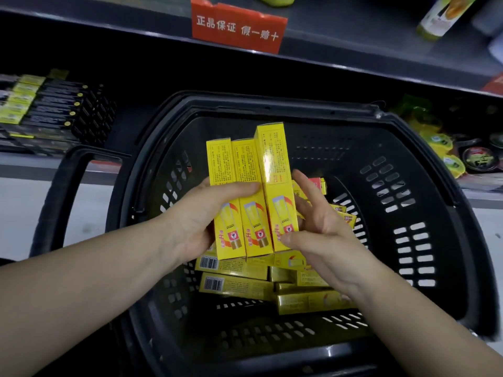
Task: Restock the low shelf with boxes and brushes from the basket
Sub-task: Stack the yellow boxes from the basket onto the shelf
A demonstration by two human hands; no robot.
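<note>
Three yellow cartons (pixel 250 197) are held upright, side by side, above the middle of the black shopping basket (pixel 424 213). The left and middle cartons are gripped by the left hand (pixel 201 213), whose fingers are wrapped across their printed fronts with the thumb hidden behind. The right carton stands higher than the other two and is being steadied by the right hand (pixel 321 227): its thumb is pressed against the carton's lower front, while its fingers are spread loosely along the right edge, so the hand is only partly closed on it.

The cartons are judged to be light, stiff paperboard, long and narrow, with glossy faces that may slide against one another. A fan of three could splay or slip out if pinched only at one end, so a hold across the middle of the long sides, squeezing the set together, is judged safest; hard pressure could dent the thin walls.

More yellow cartons (pixel 236 284) are piled flat on the basket floor, near and right of the held ones. No brushes can be made out in the basket.

At far left, a row of black and yellow boxes (pixel 51 104) is seen on the low shelf (pixel 24 164). At far right, packets and round tubs (pixel 479 159) are shelved. A red sign (pixel 236 28) hangs from the upper shelf edge.
</note>
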